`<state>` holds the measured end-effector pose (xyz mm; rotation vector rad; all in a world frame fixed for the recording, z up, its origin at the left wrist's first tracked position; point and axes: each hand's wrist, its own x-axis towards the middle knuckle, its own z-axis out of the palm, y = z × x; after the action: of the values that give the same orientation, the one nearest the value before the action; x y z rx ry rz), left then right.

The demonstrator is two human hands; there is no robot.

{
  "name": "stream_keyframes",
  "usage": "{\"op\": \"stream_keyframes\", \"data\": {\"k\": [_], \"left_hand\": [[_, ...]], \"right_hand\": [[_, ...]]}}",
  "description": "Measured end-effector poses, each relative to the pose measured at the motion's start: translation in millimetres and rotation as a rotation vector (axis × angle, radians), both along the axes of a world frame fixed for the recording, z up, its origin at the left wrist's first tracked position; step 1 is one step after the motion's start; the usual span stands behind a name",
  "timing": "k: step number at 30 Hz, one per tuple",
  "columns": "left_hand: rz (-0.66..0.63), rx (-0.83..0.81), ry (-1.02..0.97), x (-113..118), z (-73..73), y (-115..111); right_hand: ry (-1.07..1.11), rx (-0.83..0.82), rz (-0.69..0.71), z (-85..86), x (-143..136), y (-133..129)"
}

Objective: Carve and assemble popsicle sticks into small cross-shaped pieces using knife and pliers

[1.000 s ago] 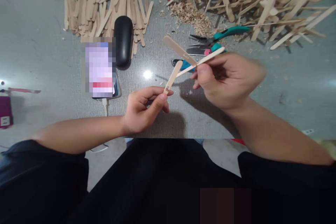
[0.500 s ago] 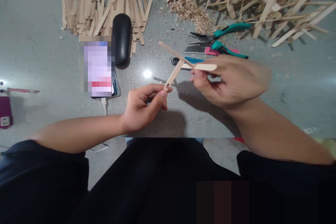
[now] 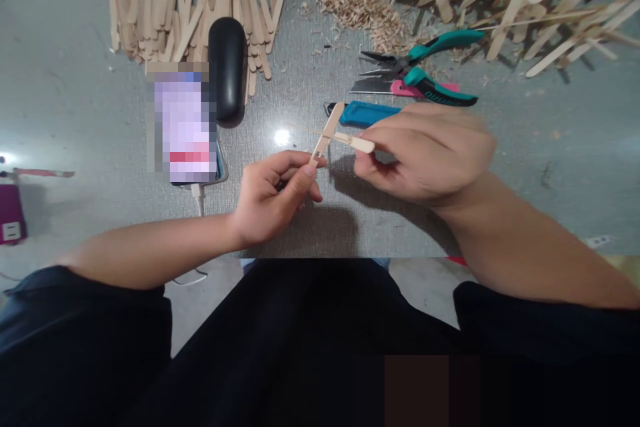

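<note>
Left to right, a phone (image 3: 185, 121) and a black case (image 3: 227, 69) lie on the table (image 3: 280, 100), the left hand (image 3: 270, 197) has its grip pinched on a slotted stick (image 3: 333, 121) above the table, and the right hand (image 3: 425, 153) clamps its grip on another wooden piece (image 3: 364, 145) near a blue knife (image 3: 367, 113).

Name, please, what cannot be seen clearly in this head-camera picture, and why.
All in the head view:
Phone screen: covered by pixel blocks.
Blue-handled tool, rear end: hidden by the right hand.
Wooden stick, lower end: covered by the left hand.
Stick pile at right: cut off by the top edge.
Whether the right hand's wooden piece touches that stick: unclear, they overlap.
</note>
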<state>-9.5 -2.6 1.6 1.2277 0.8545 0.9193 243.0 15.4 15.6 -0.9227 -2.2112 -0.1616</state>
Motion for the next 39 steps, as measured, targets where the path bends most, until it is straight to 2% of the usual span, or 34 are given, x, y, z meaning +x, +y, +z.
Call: {"op": "stream_keyframes", "data": {"k": [3, 5, 7, 9, 14, 18, 23, 28, 32, 36, 39], "left_hand": [[0.006, -0.084, -0.04, 1, -1.4, 1], [0.023, -0.113, -0.058, 2, -4.2, 1], [0.043, -0.105, -0.066, 2, -8.3, 1], [0.071, -0.051, -0.066, 3, -12.3, 2], [0.227, 0.188, 0.012, 4, -11.3, 7], [0.188, 0.264, 0.08, 3, -5.0, 7], [0.085, 0.094, 0.02, 3, -4.5, 4], [0.036, 0.015, -0.027, 4, -3.1, 5], [0.018, -0.083, -0.112, 2, -3.9, 8], [-0.023, -0.109, -0.199, 2, -12.5, 11], [0.0, -0.128, -0.241, 2, -18.8, 15]], "right_hand": [[-0.001, -0.066, 0.03, 0.6, -2, -1], [-0.014, -0.053, 0.028, -0.4, -2, -2], [-0.014, 0.004, 0.019, -2.6, -3, -1], [-0.021, -0.009, -0.007, -4.4, -2, -1], [-0.022, -0.417, -0.04, 0.8, 2, 1], [0.155, -0.568, 0.048, 11.9, -2, -2], [0.326, -0.684, -0.026, 15.4, -11, -6], [0.637, -0.837, 0.171, 10.1, -15, -6], [0.739, -0.909, 0.255, 9.1, -14, -6], [0.799, -0.917, 0.308, 7.1, -14, -6], [0.847, -0.828, 0.337, 3.3, -15, -3]]}}
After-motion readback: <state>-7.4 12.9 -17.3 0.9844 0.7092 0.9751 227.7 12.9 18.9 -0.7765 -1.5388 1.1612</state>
